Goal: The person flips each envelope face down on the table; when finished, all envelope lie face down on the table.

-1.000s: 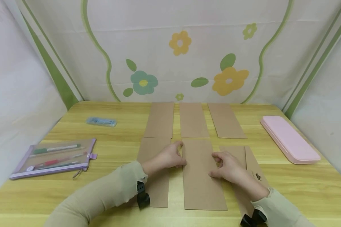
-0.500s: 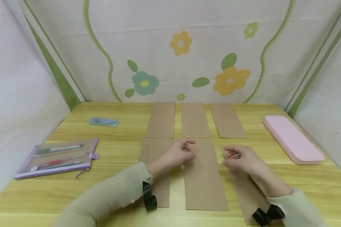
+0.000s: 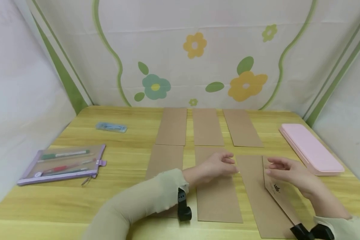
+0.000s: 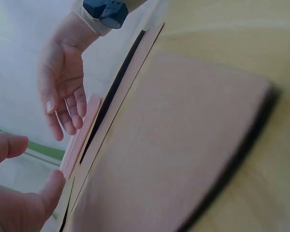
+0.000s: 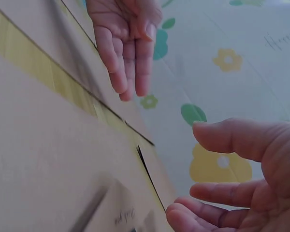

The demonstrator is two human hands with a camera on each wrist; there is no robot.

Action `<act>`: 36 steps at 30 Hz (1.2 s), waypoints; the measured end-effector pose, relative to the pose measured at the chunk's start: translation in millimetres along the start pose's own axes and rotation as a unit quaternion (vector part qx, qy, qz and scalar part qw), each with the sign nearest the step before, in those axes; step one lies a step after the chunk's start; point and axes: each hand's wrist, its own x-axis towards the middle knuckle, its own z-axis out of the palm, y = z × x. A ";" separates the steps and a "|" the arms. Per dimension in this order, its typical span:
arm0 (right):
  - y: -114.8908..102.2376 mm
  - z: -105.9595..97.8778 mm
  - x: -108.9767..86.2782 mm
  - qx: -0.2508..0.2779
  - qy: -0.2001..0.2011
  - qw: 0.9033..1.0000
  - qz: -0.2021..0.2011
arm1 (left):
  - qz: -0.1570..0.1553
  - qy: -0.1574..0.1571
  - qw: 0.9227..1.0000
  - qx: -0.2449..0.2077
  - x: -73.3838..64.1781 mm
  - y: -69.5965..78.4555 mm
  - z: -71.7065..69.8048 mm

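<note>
Brown kraft-paper pieces lie in two rows. My left hand (image 3: 214,167) is over the middle front piece (image 3: 218,203), its fingers pointing right near that piece's right edge. The right front piece (image 3: 256,200) looks like an envelope with a flap (image 3: 283,196) that bears a small dark crown print. Over the flap's far end is my right hand (image 3: 298,176), fingers loosely bent with nothing between them. In the right wrist view the thumb and fingers of the right hand (image 5: 246,174) stand apart, and the other hand's fingers hang straight. The left front piece (image 3: 165,160) is partly hidden by the left sleeve.
Three more kraft pieces form the back row, including the middle one (image 3: 208,126). On the left lie a clear zip pouch of pens with a purple edge (image 3: 61,180) and a small blue packet (image 3: 111,127). A pink case (image 3: 312,146) lies at the right.
Both hands have moved right: the left from the gap beside the middle front piece to over it, the right from that piece to over the right front piece's flap.
</note>
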 end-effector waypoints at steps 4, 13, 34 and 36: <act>11.4 -7.0 -5.3 0.014 0.007 1.000 0.008 | -0.010 0.005 1.000 -0.008 3.4 -0.4 10.3; 26.8 -13.6 -13.7 0.028 -0.019 0.999 0.037 | -0.021 0.024 0.999 -0.009 4.5 -3.8 25.4; 38.9 -8.8 -12.0 0.157 -0.001 0.986 0.059 | -0.025 0.031 0.986 -0.163 9.8 -12.7 35.1; 42.4 -8.5 -11.9 0.225 -0.002 0.973 0.051 | -0.018 0.038 0.984 -0.171 10.0 -14.5 34.9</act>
